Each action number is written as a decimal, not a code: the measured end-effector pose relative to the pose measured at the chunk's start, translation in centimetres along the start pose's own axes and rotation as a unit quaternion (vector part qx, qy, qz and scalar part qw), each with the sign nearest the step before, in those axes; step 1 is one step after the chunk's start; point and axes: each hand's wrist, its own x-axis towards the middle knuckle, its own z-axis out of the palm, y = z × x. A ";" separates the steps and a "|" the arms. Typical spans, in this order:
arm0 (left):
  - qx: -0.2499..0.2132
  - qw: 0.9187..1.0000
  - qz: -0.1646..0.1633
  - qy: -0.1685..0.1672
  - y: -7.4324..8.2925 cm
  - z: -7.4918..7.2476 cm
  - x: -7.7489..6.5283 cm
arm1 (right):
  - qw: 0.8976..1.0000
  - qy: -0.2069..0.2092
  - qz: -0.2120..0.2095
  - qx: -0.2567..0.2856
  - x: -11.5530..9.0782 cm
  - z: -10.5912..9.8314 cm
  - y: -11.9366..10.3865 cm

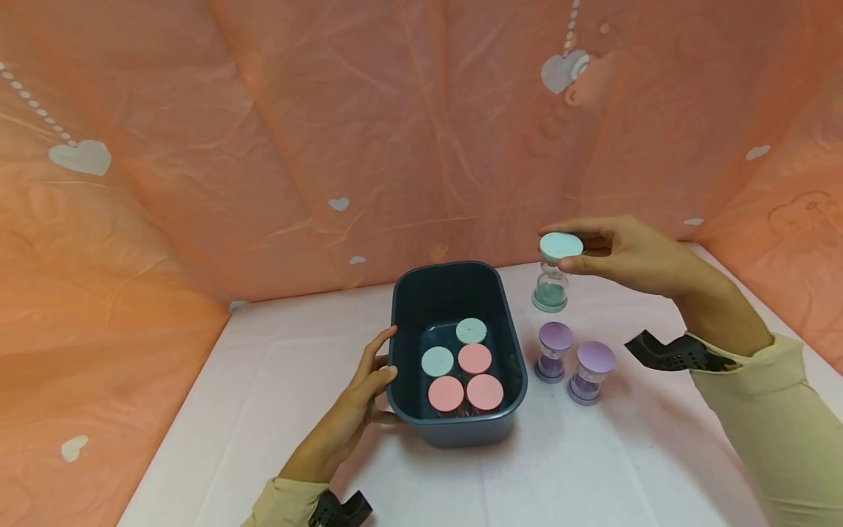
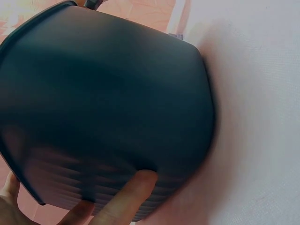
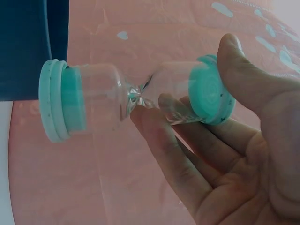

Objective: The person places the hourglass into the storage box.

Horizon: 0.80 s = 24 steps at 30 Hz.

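Mint-green hourglass [image 1: 550,279] in right hand [image 1: 626,250], fingers [image 1: 582,225] partly behind its cap [image 1: 560,244].

The head view looks down from above; close wrist views share the bin [image 1: 461,433].

Curtained-off nook, rm. type unclear: pale table [image 1: 230,424] w/ orange heart-print curtain [image 1: 369,132] on 3 sides.

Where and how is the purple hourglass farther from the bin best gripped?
Probably the rim of its top cap, pinched from above and the right: the purple hourglass stands upright, its round cap uncovered, and the other purple hourglass stands close on its left. The right hand currently holds the mint-capped hourglass.
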 end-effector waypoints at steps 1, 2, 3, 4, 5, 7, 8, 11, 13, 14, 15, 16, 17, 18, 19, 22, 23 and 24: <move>-0.001 1.000 -0.001 0.000 0.0 0.0 0.0 | 1.000 0.000 -0.001 -0.001 0.1 0.1 -0.1; -0.002 1.000 0.000 -0.001 0.0 0.0 0.0 | 1.000 -0.001 -0.003 -0.002 0.1 0.1 -0.3; -0.002 1.000 -0.001 -0.001 0.0 0.0 0.0 | 1.000 -0.001 -0.005 -0.001 0.2 0.2 -0.4; -0.003 1.000 -0.001 -0.001 0.0 0.0 0.0 | 1.000 -0.002 -0.006 -0.001 0.3 0.3 -0.6; -0.003 1.000 -0.001 -0.002 0.0 0.0 0.0 | 1.000 -0.002 -0.006 0.001 0.3 0.3 -0.8; -0.004 1.000 0.000 -0.002 0.0 0.0 0.0 | 1.000 -0.004 -0.010 0.005 0.5 0.5 -1.1; -0.004 1.000 0.000 -0.002 0.0 0.0 0.0 | 1.000 -0.007 -0.011 0.008 0.6 0.6 -1.2; -0.004 1.000 -0.001 -0.004 0.1 0.0 0.0 | 1.000 -0.012 -0.014 0.012 0.8 0.9 -1.6; -0.006 1.000 -0.002 -0.009 0.1 -0.1 0.0 | 1.000 -0.016 -0.016 0.011 1.0 1.1 -1.9; -0.007 1.000 -0.004 -0.011 0.1 -0.1 0.0 | 1.000 -0.018 -0.017 0.009 1.0 1.2 -2.0; -0.007 1.000 -0.004 -0.013 0.2 -0.1 0.0 | 1.000 -0.019 -0.019 0.007 1.1 1.4 -2.1; -0.007 1.000 -0.006 -0.015 0.3 -0.1 0.0 | 1.000 -0.021 -0.021 0.006 1.2 1.5 -2.2; -0.007 1.000 -0.007 -0.018 0.4 -0.2 0.0 | 0.999 -0.023 -0.024 0.005 1.3 1.6 -2.3; -0.006 1.000 -0.009 -0.020 0.5 -0.3 0.0 | 0.999 -0.026 -0.027 0.003 1.4 1.8 -2.4; -0.006 1.000 -0.010 -0.021 0.7 -0.3 0.0 | 0.999 -0.028 -0.029 0.001 1.5 1.9 -2.5; -0.004 1.000 -0.010 -0.023 1.1 -0.5 -0.1 | 0.999 -0.035 -0.036 0.002 1.8 2.5 -2.7; -0.006 1.000 -0.010 -0.023 1.2 -0.6 -0.2 | 0.998 -0.038 -0.040 0.001 1.9 2.7 -2.8; -0.008 1.000 -0.008 -0.024 1.4 -0.6 -0.3 | 0.998 -0.041 -0.044 -0.001 2.0 2.9 -2.8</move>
